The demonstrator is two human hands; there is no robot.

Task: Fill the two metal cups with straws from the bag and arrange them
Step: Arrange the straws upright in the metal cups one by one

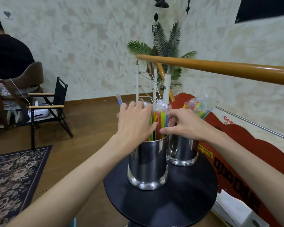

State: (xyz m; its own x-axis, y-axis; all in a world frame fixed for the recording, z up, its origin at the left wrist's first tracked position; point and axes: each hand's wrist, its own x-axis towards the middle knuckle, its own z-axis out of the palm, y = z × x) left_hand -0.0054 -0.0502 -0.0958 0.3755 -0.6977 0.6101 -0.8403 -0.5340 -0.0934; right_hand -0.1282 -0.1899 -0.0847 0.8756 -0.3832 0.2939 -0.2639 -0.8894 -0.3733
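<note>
Two shiny metal cups stand on a round black table point(179, 203). The near cup point(147, 164) holds a bunch of wrapped coloured straws point(161, 115). My left hand point(134, 122) wraps round the left side of that bunch, and one blue straw point(119, 99) sticks up beside its fingers. My right hand point(184, 123) closes on the bunch from the right, thumb pointing left just above the rim. The far cup point(182, 151) sits behind my right hand, with its own bunch of straws point(198, 107) rising above it. The bag is not in view.
A red shop sign point(246, 154) leans behind the table under an orange handrail point(220, 68). A black folding chair point(46, 108) and a patterned rug point(15, 174) are on the left. A person sits at the far left. A palm plant point(166, 46) stands by the stairs.
</note>
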